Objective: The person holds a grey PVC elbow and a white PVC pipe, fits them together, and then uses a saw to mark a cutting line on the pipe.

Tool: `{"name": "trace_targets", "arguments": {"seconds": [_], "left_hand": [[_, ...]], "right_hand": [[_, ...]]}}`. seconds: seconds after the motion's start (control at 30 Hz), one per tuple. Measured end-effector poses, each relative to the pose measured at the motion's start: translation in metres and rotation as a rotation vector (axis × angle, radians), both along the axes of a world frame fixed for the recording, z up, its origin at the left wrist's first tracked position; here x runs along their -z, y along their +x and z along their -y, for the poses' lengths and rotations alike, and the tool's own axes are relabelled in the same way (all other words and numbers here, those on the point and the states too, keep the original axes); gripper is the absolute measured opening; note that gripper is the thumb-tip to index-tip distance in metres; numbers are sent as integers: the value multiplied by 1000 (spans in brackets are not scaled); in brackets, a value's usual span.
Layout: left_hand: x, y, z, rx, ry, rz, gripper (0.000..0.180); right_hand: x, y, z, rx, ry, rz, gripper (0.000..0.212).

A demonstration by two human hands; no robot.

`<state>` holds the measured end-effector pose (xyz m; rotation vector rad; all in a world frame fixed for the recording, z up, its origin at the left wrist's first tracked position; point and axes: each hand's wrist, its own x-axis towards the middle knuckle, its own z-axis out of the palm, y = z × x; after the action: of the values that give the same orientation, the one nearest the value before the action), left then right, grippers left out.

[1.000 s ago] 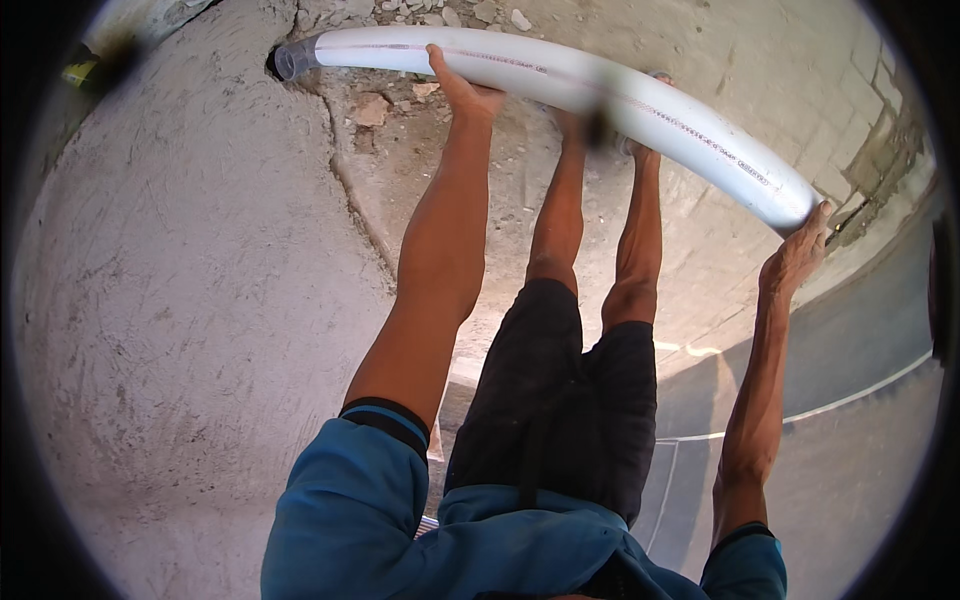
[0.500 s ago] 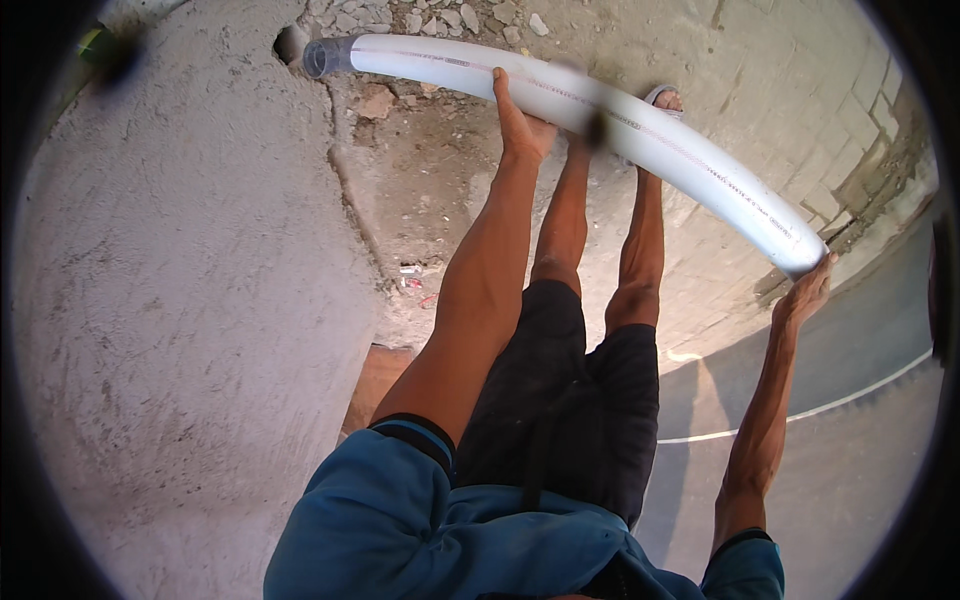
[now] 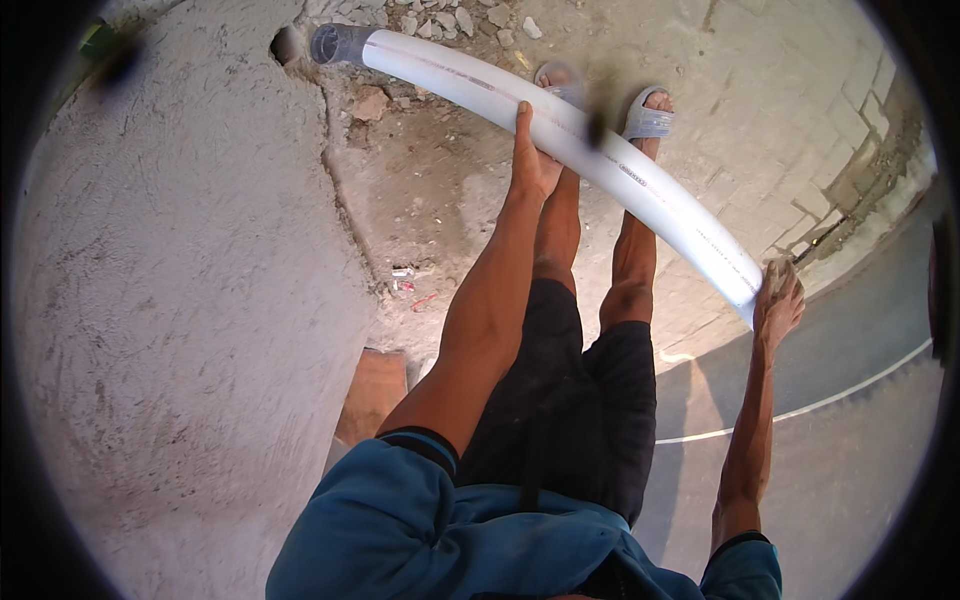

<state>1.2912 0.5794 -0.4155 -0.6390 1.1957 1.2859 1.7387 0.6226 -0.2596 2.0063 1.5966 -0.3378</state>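
Note:
A long white plastic pipe (image 3: 650, 178) slants across the view from upper left to lower right, held above the ground. Its far left end carries a dark grey socket (image 3: 340, 46), whose open mouth is close to a round hole (image 3: 286, 45) in the wall but apart from it. My left hand (image 3: 533, 165) grips the pipe near its middle, thumb up along the near side and the other fingers hidden beneath. At the pipe's right end, my right hand (image 3: 777, 300) is closed on the rim, its fingers bent over the end.
A rough cement wall (image 3: 180, 280) fills the left side. Broken stones (image 3: 440, 20) lie by its far end, and a brick (image 3: 372, 400) is near its base. My sandalled feet (image 3: 650, 118) stand on paving beside a road (image 3: 840, 430) at the right.
The pipe's right end has come down and left with my right hand. My left hand has drawn slightly nearer to me, and the socket has shifted a little right, away from the hole.

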Motion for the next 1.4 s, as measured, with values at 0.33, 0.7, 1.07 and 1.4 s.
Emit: {"name": "trace_targets", "arguments": {"seconds": [0.33,0.7,1.07,1.4], "left_hand": [[-34,24,6,18,-35,11,86],[-73,7,-35,39,95,-11,83],[-105,-113,-124,3,143,-326,79],[-144,-85,-124,42,98,-346,76]], "right_hand": [[-43,-122,23,-115,-550,-738,118],[-65,-121,-5,-111,-512,-829,106],[-139,-60,-32,10,-670,-834,100],[-161,-36,-32,-33,-626,-937,103]]}}
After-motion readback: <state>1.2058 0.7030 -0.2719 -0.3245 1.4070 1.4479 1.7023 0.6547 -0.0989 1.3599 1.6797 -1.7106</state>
